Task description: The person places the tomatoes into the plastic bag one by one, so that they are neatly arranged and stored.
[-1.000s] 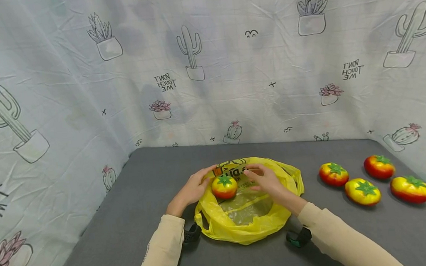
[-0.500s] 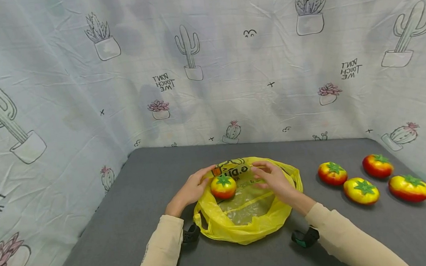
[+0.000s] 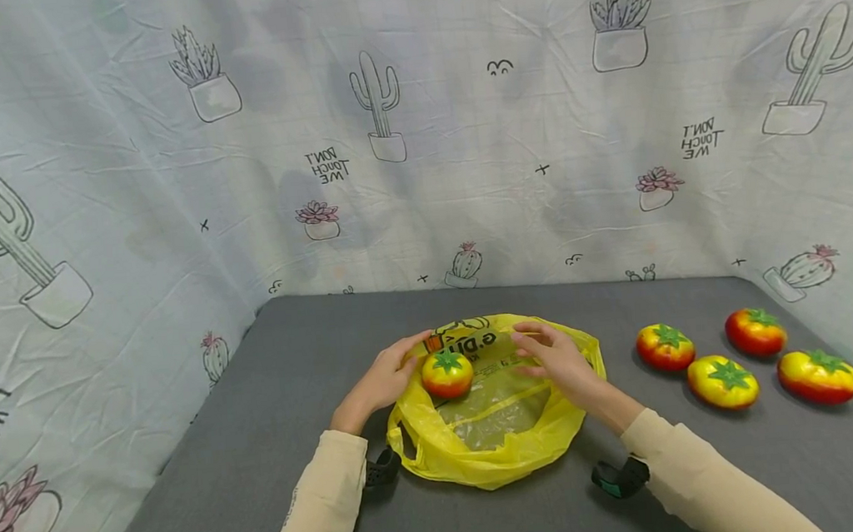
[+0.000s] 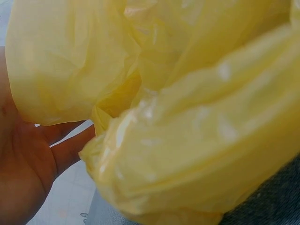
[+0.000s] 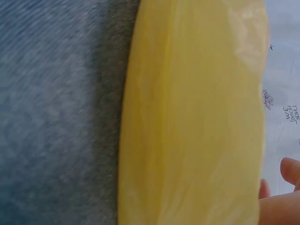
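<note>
A yellow plastic bag (image 3: pixel 487 463) lies on the grey table with its mouth spread wide. Inside, against its left wall, sits a red and yellow toy tomato (image 3: pixel 448 374) with a green leafy top. My left hand (image 3: pixel 388 375) rests at the bag's left rim, fingers stretched along it. In the left wrist view, the bag's film (image 4: pixel 197 154) hides part of that hand's fingers. Over the bag's right side is my right hand (image 3: pixel 564 365), fingers loosely bent and nothing between them. The right wrist view shows mostly the bag's outer wall (image 5: pixel 197 112), with fingertips (image 5: pixel 290 170) at the lower right.
Several more toy tomatoes (image 3: pixel 723 382) lie in a cluster right of the bag. Black wrist straps (image 3: pixel 620 478) are worn on both arms. A pale curtain (image 3: pixel 460 113) with cactus drawings hangs behind and beside the grey table (image 3: pixel 271 395).
My right hand has moved a little to the right, away from the toy tomato in the bag. The left hand has stayed at the left rim.
</note>
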Demonstrator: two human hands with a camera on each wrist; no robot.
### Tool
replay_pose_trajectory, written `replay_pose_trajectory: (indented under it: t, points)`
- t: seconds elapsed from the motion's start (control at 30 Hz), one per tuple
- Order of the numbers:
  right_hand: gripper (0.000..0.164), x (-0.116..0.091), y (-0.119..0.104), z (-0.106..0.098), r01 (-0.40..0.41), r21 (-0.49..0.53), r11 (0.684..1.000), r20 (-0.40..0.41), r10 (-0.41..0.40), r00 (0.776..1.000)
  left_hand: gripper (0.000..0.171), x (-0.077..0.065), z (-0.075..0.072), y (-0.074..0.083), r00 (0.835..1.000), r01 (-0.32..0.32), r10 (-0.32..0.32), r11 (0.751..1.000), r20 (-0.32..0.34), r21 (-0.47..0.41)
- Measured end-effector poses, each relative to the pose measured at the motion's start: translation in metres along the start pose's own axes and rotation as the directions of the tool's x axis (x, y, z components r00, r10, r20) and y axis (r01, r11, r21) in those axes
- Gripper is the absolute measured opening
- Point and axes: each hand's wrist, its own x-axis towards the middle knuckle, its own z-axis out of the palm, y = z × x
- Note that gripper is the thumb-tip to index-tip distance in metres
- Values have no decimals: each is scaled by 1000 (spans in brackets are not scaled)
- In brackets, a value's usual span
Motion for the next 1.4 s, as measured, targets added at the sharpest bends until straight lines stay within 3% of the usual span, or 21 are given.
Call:
replay_pose_trajectory:
  t: [0.47, 1.4]
  points:
    - [54, -6, -3, -10, 10, -6, 1000, 11, -10, 1000, 46, -1, 0, 0, 1000, 2, -2, 1000, -4, -4]
    - [60, -22, 1, -26, 3, -21, 1000, 130, 0, 991, 46, 0, 0, -1, 1000, -5, 5, 1000, 0, 3]
